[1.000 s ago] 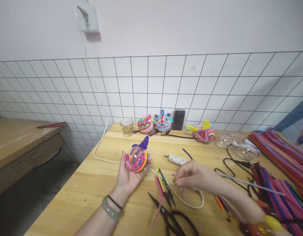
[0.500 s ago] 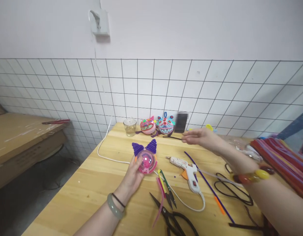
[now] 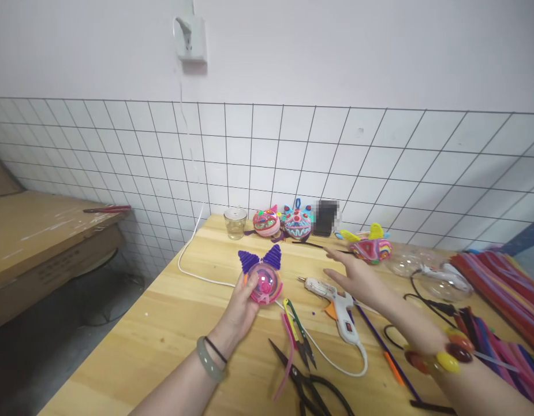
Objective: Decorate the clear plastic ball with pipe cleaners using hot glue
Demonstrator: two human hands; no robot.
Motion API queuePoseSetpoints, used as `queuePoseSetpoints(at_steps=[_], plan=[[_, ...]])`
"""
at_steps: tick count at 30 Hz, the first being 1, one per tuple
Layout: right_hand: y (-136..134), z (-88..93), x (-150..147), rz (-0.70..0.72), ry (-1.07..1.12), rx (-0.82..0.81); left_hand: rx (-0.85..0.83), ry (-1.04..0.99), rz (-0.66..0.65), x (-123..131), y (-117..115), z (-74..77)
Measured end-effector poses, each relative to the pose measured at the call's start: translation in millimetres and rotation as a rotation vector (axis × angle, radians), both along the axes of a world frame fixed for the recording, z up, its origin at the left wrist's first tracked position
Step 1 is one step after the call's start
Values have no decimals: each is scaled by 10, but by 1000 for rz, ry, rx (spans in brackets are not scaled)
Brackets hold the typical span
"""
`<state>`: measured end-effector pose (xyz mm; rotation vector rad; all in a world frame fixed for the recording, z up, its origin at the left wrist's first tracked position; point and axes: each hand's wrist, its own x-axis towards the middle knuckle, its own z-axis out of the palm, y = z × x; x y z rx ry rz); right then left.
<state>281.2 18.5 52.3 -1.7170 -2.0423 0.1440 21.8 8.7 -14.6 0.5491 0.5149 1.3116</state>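
My left hand (image 3: 239, 306) is closed around a clear plastic ball ornament (image 3: 267, 282) filled and trimmed in pink, with two purple pipe-cleaner ears (image 3: 273, 257) standing up from its top. My right hand (image 3: 351, 276) hovers over the table with fingers apart and nothing in them. Just below it lies a white hot glue gun (image 3: 343, 315), its nozzle pointing left. In front of the ball are yellow-green thread snips (image 3: 298, 332), a pink strip (image 3: 288, 355) and black-handled scissors (image 3: 307, 384).
Along the wall stand a glass cup (image 3: 235, 223), two decorated balls (image 3: 267, 223) and a dark phone (image 3: 326, 218). A yellow-finned decorated ball (image 3: 370, 248), clear plastic balls (image 3: 407, 261) and bundles of pipe cleaners (image 3: 504, 289) lie to the right. A white cord (image 3: 197, 277) crosses the table.
My right hand has moved down and its fingers have spread, near the glue gun. The left hand keeps its hold on the ball. The view has shifted slightly right.
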Motion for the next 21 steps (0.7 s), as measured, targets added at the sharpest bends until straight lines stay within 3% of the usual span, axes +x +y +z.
queuePoseSetpoints(at_steps=[3, 5, 10, 15, 19, 21], plan=[[-294, -97, 84, -44, 25, -66, -17, -24, 14, -7, 19, -3], [-460, -196, 128, -104, 67, -195, -34, -40, 29, -14, 32, -10], [-715, -447, 164, -110, 160, -12, -76, -83, -16, -23, 22, 23], [-836, -500, 94, -71, 164, -147, -80, -104, -64, -12, -11, 79], [-846, -574, -28, 3, 197, 96, -66, -96, -93, -3, -20, 76], [-838, -632, -78, 5, 225, 138, -60, -92, -95, 1, -26, 62]])
